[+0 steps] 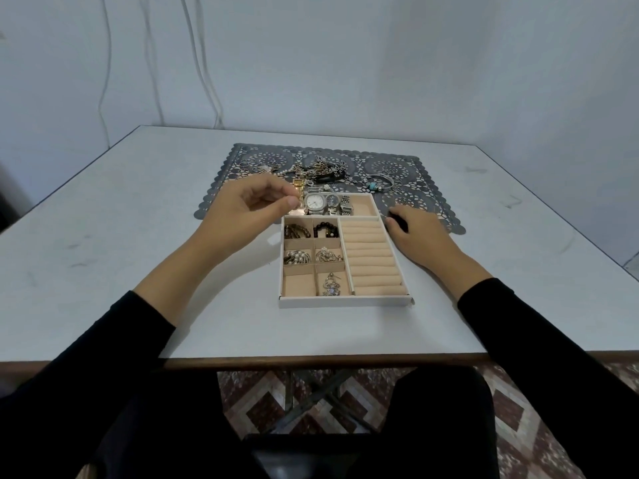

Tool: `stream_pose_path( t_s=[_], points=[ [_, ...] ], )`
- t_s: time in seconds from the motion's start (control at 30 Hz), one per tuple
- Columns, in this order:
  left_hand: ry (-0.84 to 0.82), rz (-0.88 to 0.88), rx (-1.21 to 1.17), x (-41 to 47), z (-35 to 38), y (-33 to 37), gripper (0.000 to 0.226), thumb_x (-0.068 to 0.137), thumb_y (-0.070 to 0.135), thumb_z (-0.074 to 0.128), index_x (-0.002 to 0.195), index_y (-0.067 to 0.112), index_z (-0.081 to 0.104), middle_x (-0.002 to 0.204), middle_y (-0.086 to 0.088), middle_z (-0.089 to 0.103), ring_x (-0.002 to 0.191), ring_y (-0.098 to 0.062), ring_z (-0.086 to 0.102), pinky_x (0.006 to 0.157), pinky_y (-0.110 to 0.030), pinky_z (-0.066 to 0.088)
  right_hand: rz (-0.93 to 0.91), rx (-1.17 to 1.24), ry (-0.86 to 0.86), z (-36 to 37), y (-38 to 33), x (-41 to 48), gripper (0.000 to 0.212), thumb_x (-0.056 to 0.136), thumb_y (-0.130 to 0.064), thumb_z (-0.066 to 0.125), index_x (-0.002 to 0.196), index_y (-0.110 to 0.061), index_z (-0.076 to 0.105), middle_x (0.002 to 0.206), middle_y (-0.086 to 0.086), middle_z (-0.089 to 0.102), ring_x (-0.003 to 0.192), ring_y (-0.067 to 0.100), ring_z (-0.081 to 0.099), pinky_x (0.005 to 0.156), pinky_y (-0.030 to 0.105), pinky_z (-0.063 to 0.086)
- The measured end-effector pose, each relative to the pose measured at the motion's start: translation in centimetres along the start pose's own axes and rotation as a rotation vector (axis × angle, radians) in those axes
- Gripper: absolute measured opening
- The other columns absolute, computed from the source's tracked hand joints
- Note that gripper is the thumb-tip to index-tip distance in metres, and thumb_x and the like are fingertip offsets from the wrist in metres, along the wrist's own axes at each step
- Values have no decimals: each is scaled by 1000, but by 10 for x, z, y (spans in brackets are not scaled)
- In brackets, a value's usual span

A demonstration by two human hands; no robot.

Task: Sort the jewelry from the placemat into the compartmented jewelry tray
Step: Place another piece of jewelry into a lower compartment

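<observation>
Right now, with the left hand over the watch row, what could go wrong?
1. The gold piece pinched by the left hand may land on the watches crowding that compartment's left end.
2. The tangled chains on the placemat could drag neighbours along when lifted.

tray (345, 301): matt white card, beige velvety lining | watches (328, 203): shiny metal | placemat (415, 181): grey perforated lace pattern

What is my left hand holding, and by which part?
A gold watch, pinched apparently by its band in the left hand; the right hand holds nothing.
</observation>
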State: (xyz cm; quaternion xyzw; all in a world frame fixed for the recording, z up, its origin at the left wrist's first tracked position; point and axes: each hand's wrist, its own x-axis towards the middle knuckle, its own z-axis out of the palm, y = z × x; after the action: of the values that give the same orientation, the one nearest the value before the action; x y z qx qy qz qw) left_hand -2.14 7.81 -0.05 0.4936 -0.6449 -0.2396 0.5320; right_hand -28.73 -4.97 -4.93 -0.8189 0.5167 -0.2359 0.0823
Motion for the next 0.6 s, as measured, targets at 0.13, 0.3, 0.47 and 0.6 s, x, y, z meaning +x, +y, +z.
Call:
stream_pose_path(
  t_s=[0.13,0.3,0.47,0.6],
  points=[
    [-74,-7,-28,-9,-3,5,7,87,10,69,93,12,71,85,1,73,83,-11,69,81,-20,53,8,13,-4,1,1,1,30,98,-29,45,114,-9,61,107,8,66,95,22,56,72,25,32],
    [-196,-31,-13,-19,-7,11,18,82,20,70,94,7,71,84,0,74,83,-11,69,81,-20,53,5,29,-3,-2,-2,-1,31,98,-26,47,117,-6,61,110,11,66,100,25,58,76,27,37],
    [-352,-79,17,-25,-12,17,16,82,22,70,94,12,72,88,-2,75,86,-16,70,81,-22,53,-2,30,2,-2,-2,-1,29,98,-26,47,112,-5,62,106,12,67,97,27,58,77,31,41],
    [-499,-99,160,-23,-14,21,11,85,14,71,95,12,73,88,8,75,88,-13,71,84,-20,53,-8,31,0,-1,0,0,28,98,-26,47,108,-6,62,101,12,67,92,26,58,74,32,42]
  ],
)
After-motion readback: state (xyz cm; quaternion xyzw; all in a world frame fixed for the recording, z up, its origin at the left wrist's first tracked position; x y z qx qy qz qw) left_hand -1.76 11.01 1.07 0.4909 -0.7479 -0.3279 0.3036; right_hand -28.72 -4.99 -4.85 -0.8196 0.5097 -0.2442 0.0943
